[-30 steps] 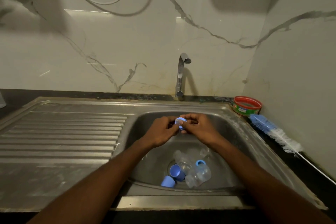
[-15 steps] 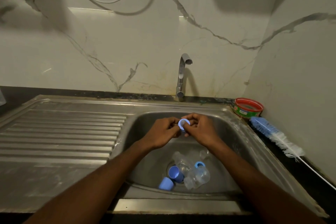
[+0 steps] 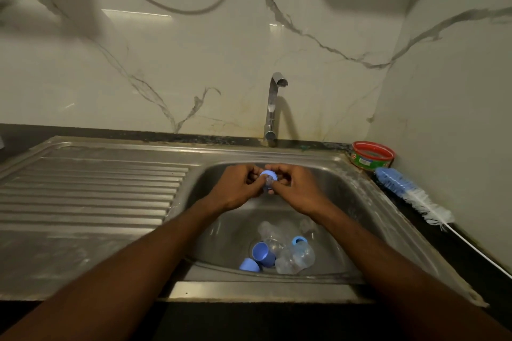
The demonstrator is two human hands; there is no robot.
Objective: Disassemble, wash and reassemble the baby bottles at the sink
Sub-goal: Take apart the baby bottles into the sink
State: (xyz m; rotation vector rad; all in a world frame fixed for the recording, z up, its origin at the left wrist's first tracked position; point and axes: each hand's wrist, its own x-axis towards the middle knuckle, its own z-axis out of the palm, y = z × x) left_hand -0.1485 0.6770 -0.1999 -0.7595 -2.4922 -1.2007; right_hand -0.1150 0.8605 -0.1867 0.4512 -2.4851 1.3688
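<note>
Right now both hands are meeting over the back half of the sink basin [image 3: 360,202], just in front of the tap [image 3: 273,108]. The left hand [image 3: 235,188] and the right hand [image 3: 295,188] are sharing one small piece, a blue screw ring [image 3: 267,176] with a clear teat [image 3: 268,183] seated in it. The fingers [image 3: 250,174] of the left hand are curling round the ring's left edge, while the right hand's fingers [image 3: 277,169] are curling over its top and right side, the thumb pressing near the clear teat. Neither hand is spread; both are pinching closely on the piece, which is hanging in the air above the basin and touching nothing else. Down on the basin floor, around the drain, the other bottle parts are lying in a loose heap: a blue cap [image 3: 263,253] tipped with its open mouth facing up and left, a second blue cap [image 3: 248,265] lying just beside it at the near edge, a clear bottle [image 3: 295,257] on its side with a blue ring [image 3: 297,240] at its neck, and another clear bottle body [image 3: 270,231] lying behind them. On the dark counter [image 3: 443,246] to the right of the sink, a red-rimmed round tub [image 3: 372,155] is sitting in the corner, and a blue and white bottle brush [image 3: 410,194] is lying beside it along the wall. A ridged steel draining board [image 3: 88,191] is stretching away to the left.
</note>
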